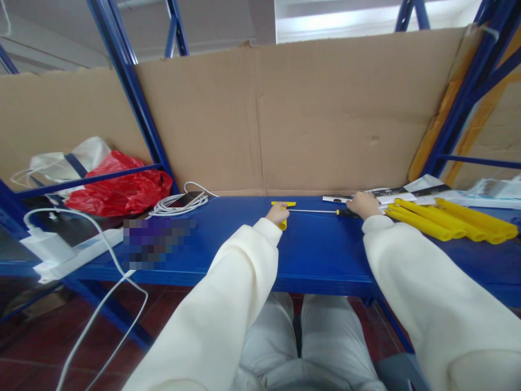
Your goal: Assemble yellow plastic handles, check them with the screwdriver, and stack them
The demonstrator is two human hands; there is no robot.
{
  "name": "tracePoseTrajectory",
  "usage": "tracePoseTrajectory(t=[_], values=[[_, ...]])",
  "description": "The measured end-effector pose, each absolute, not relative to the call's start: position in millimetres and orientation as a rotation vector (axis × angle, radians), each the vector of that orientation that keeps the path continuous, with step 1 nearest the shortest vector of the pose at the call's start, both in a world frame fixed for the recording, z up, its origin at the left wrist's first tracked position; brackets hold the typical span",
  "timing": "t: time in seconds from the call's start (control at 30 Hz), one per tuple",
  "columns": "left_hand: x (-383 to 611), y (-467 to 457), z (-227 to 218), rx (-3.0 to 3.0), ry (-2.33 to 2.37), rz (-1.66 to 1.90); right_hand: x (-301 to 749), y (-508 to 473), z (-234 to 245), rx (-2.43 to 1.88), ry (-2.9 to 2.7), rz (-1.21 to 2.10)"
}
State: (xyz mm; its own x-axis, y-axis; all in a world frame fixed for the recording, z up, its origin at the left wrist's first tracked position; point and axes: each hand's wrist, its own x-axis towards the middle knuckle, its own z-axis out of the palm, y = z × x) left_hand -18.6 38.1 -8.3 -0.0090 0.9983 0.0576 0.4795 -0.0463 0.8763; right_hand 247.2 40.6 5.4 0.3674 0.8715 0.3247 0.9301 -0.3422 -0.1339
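Observation:
My left hand (277, 213) is closed round a small yellow T-shaped plastic piece (284, 205) that rests on the blue shelf (317, 255). My right hand (363, 205) grips the black and yellow handle of a thin screwdriver (321, 211). The screwdriver lies level along the shelf, and its metal tip reaches the yellow piece. Both arms are in cream sleeves. The fingers of both hands are mostly hidden behind the knuckles.
Several yellow tubes (448, 221) lie right of my right hand, with white printed packets (401, 193) behind them. A phone with a coiled white cable (183, 202), a red bag (120, 187) and a white power strip (61, 252) are to the left. Cardboard (325, 114) lines the back.

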Motion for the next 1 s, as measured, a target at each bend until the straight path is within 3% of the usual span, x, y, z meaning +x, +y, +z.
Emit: tracePoseTrajectory(t=[0.27,0.77,1.0], values=[[-21.4,46.7,-12.0,1.706,1.618,0.968,238.4,74.9,3.8,-2.450,-1.397,-0.033],[-26.0,45.4,-11.5,1.700,1.681,0.978,235.2,76.6,1.3,-2.388,-1.416,-0.131],[-28.3,53.0,-21.1,1.681,1.606,1.071,231.8,63.6,1.2,-2.143,-1.382,-0.197]])
